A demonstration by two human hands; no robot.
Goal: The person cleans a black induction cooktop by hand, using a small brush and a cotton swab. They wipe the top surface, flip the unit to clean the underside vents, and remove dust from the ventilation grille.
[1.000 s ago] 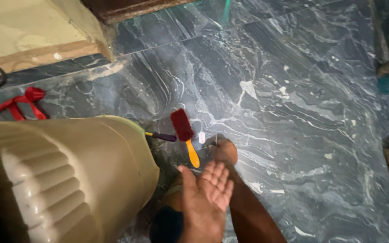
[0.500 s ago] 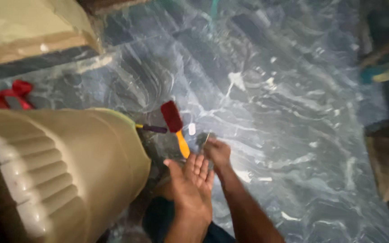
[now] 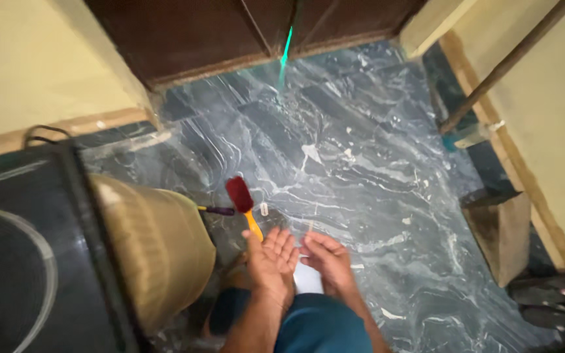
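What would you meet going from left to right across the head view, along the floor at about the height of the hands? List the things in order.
Black appliance top → tan plastic bucket → red brush with orange handle → left hand → right hand → brown dustpan by the right wall.

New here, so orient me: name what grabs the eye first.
The two hands, left and right, meet open at bottom centre above a marble floor. Just beyond them lies a red brush with an orange handle. A tan bucket lies on its side at left.
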